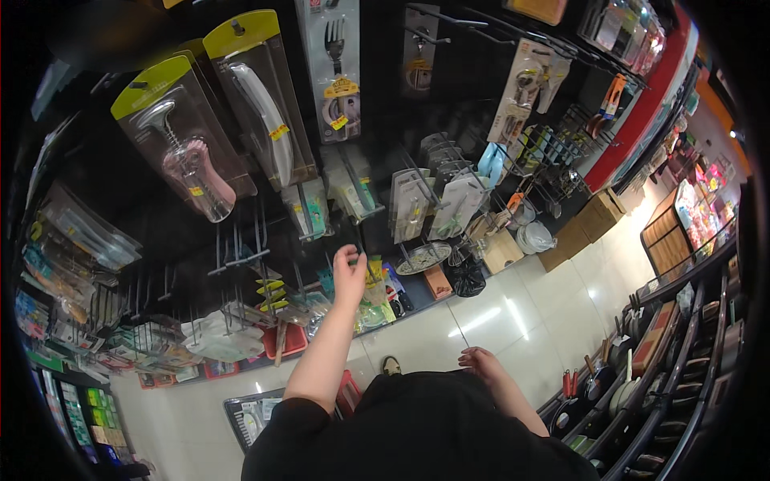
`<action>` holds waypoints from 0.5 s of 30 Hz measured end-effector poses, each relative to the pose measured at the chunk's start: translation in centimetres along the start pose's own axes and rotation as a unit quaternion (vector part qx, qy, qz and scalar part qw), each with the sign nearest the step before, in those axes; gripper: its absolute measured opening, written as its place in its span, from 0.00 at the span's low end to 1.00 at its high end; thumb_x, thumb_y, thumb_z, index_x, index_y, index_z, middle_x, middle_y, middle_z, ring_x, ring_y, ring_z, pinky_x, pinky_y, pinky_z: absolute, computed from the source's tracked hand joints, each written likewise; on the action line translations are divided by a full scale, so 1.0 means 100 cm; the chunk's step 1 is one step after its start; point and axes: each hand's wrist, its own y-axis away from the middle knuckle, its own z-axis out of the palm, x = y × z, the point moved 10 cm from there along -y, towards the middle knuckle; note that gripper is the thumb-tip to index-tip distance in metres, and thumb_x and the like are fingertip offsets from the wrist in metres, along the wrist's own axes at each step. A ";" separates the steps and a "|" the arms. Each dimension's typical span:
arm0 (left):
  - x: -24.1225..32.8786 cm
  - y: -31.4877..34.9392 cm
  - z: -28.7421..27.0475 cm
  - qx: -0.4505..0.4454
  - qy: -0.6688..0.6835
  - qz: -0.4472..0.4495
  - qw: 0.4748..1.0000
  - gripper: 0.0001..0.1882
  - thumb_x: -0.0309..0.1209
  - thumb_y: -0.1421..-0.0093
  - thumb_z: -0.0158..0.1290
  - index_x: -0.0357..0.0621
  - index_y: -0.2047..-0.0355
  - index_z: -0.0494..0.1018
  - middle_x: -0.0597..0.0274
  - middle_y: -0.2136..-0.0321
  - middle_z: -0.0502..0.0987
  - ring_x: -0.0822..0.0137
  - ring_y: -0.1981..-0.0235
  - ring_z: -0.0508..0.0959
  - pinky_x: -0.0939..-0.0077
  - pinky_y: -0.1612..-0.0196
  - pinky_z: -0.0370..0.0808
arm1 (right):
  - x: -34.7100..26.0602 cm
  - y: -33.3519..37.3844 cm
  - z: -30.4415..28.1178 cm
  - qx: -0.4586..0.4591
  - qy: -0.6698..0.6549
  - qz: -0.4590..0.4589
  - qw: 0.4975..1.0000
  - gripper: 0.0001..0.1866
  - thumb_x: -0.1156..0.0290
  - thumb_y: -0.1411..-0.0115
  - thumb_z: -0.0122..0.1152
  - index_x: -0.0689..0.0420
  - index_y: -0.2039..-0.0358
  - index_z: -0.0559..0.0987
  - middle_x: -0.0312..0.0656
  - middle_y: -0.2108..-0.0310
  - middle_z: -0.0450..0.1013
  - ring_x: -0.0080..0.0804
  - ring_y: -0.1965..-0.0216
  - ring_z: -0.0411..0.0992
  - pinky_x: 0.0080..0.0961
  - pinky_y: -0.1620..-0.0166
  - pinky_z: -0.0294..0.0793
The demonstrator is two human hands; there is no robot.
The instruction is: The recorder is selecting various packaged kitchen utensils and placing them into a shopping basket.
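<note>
Holds the left hand (349, 276) out before the dark rack (381, 104), with fingers half curled; cannot tell whether pinching anything or staying bare. Reaches there below the green packet (311, 212) and the clear packet (353, 191), both hung on hooks, and near the yellow packet (374, 291), seen past the wrist. Holds the right hand (481, 363) low near the body, over the tiled floor (545, 297), with fingers bent; cannot tell whether grasping something thin. Faces, higher on the rack from left to right, the pink corkscrew (198, 176), the white tool (273, 124) and the fork (334, 48), all packaged. Has the black bag (468, 279) farther right, near the cardboard box (589, 224).
</note>
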 end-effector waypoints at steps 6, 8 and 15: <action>-0.010 -0.062 0.013 0.013 0.131 -0.115 0.985 0.19 0.31 0.40 0.54 0.37 0.51 0.64 0.57 0.55 0.72 0.67 0.52 0.71 0.74 0.48 0.66 | -0.016 -0.028 0.006 0.010 0.002 0.042 0.999 0.12 0.70 0.36 0.42 0.60 0.58 0.72 0.44 0.66 0.75 0.34 0.64 0.74 0.29 0.61 0.75; -0.020 -0.074 0.022 -0.006 0.157 -0.106 0.982 0.20 0.31 0.40 0.55 0.37 0.51 0.64 0.58 0.55 0.72 0.68 0.53 0.72 0.74 0.48 0.66 | -0.027 -0.037 0.015 0.000 0.004 0.028 1.000 0.12 0.70 0.35 0.41 0.60 0.58 0.72 0.45 0.65 0.75 0.35 0.63 0.74 0.29 0.60 0.75; -0.037 -0.093 0.037 -0.031 0.253 -0.162 0.953 0.20 0.30 0.42 0.57 0.41 0.52 0.65 0.65 0.61 0.72 0.77 0.62 0.72 0.83 0.62 0.69 | -0.059 -0.069 0.041 -0.045 0.061 0.029 0.997 0.14 0.65 0.36 0.42 0.57 0.56 0.73 0.44 0.60 0.75 0.33 0.59 0.74 0.29 0.57 0.74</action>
